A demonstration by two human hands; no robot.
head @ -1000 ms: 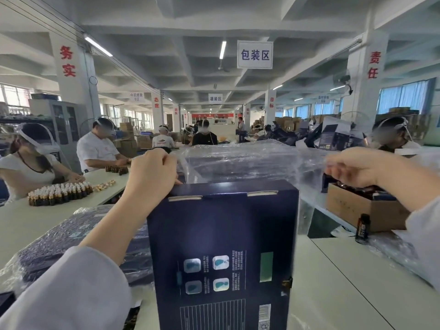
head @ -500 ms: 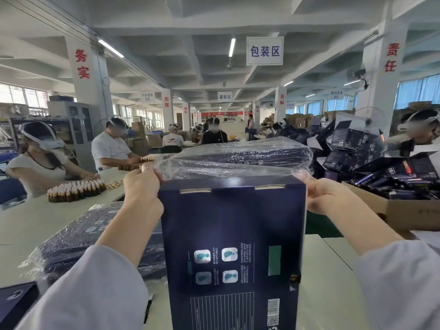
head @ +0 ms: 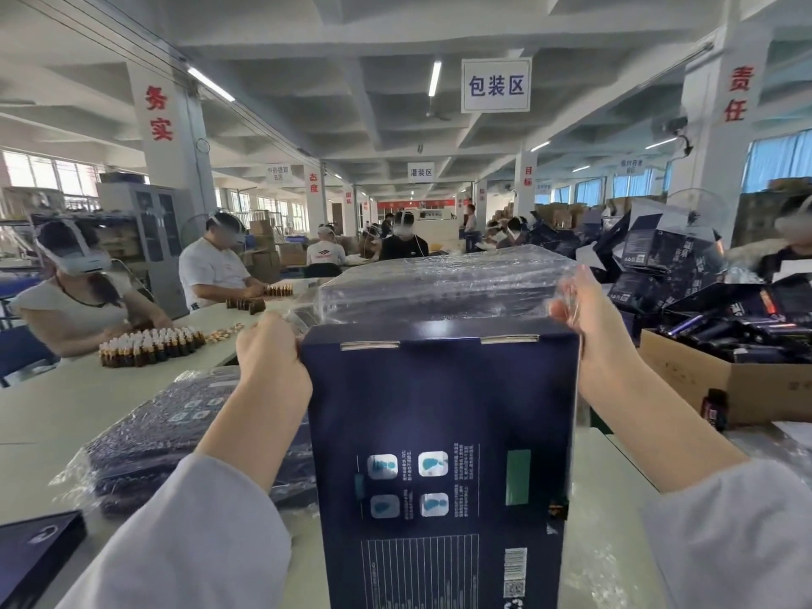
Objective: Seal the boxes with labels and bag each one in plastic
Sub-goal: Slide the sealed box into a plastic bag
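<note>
A dark blue box (head: 439,432) is stood upright on the counter (head: 52,410), near and central, with a plastic bag (head: 444,283) spread just above its top edge. The bag is held in the grip of the left hand (head: 268,345) and the right hand (head: 584,318) at the box's upper corners. Bagged boxes (head: 167,432) are piled just left.

The box (head: 439,410) runs off the bottom edge, and its small print is too fine to read. The left hand (head: 268,345) grips the plastic bag (head: 439,283) with its fingertips out of sight behind the box's top corner. On the right hand (head: 584,309) the fingers blur under the bag they pinch. The left forearm covers part of the bagged stack (head: 167,428), and the right edge cuts off the carton (head: 720,380)
</note>
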